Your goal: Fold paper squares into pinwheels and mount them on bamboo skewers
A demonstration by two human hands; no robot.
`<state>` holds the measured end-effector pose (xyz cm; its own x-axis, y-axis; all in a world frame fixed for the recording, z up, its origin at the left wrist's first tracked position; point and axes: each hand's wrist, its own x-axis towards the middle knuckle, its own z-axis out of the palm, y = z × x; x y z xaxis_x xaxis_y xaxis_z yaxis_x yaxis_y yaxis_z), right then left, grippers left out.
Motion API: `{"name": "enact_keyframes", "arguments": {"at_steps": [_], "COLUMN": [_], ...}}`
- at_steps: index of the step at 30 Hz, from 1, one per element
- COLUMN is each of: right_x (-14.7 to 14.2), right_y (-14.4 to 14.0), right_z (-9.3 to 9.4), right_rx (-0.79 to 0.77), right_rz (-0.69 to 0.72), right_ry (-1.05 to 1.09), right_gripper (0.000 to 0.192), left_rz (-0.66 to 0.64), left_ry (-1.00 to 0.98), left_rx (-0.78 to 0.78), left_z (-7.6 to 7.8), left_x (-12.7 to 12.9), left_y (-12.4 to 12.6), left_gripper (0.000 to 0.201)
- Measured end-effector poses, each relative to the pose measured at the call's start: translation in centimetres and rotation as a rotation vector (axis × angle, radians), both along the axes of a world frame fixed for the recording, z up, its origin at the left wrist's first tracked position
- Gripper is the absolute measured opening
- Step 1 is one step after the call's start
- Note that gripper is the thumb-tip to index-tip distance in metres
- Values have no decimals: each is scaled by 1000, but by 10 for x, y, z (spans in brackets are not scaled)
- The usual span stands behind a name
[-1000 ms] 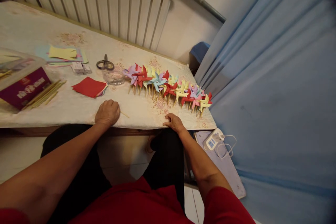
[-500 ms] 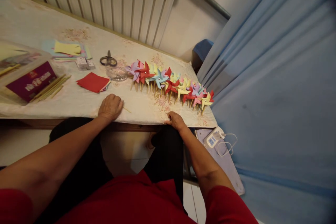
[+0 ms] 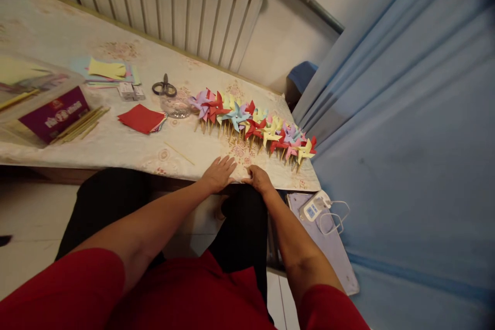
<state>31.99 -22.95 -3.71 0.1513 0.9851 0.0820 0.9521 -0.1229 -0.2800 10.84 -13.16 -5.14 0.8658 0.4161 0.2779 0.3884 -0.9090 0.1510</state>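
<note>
My left hand (image 3: 218, 172) and right hand (image 3: 258, 179) lie flat at the desk (image 3: 116, 149) edge, fingers open, holding nothing. The thin stick (image 3: 179, 153) lies left of my left fingers, slanting away. Beyond are pinwheels (image 3: 255, 126).

We see scissors (image 3: 164, 87) near red paper squares (image 3: 141, 118), a purple box (image 3: 54, 114), and blue curtains (image 3: 406, 113).
</note>
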Motion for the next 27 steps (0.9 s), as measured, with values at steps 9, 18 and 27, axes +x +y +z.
{"name": "enact_keyframes", "arguments": {"at_steps": [9, 18, 27], "right_x": [4, 5, 4], "right_y": [0, 1, -1], "right_z": [3, 4, 3], "right_rx": [-50, -80, -75], "right_rz": [53, 65, 48], "right_ry": [47, 91, 115], "right_gripper": [32, 33, 32], "left_rz": [-23, -71, -55], "left_ry": [81, 18, 1], "left_rx": [75, 95, 52], "left_z": [-7, -19, -8], "left_x": [0, -34, -90], "left_y": [1, 5, -2], "left_gripper": [63, 54, 51]}}
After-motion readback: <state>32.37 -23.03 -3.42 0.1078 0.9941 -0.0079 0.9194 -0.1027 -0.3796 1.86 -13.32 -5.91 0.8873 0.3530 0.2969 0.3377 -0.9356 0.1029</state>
